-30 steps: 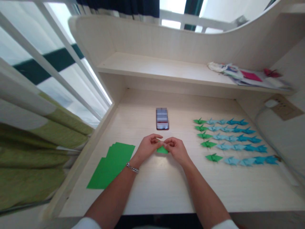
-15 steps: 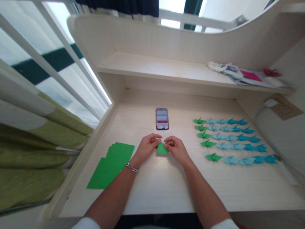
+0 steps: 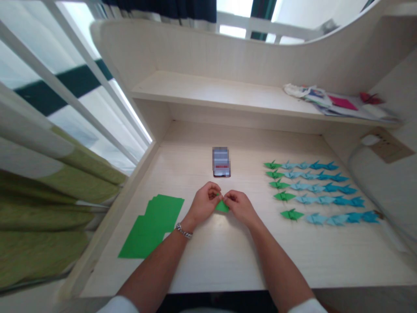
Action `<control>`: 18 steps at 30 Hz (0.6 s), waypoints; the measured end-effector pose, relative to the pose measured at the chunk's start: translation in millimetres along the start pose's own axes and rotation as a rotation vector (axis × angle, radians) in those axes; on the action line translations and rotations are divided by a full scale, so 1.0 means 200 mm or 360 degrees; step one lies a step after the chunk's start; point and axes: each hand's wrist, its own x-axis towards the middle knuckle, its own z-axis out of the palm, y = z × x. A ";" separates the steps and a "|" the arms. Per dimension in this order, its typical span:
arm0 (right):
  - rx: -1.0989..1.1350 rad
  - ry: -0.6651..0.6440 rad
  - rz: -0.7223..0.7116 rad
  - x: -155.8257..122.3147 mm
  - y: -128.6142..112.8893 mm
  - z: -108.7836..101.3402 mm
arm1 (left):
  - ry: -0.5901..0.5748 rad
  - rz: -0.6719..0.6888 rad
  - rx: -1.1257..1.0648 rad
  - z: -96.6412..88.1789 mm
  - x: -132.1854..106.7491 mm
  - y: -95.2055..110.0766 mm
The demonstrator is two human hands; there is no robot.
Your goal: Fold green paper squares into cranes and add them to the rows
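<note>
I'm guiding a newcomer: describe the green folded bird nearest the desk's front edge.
On the pale desk, right of the right hand, lie five rows of folded birds. The green bird is leftmost in the nearest row. Its row-mates are blue; the other green birds lie farther back.

Small folded piece of bright green paper (image 3: 222,207), plain on the side that shows, pinched near its top, upper part mostly hidden, lower part exposed, below and slightly right of the frame's centre
</note>
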 end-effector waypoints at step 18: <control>0.0080 0.0037 0.0041 0.00 0.01 -0.01 | 0.0221 -0.0041 -0.0102 -0.05 0.03 0.00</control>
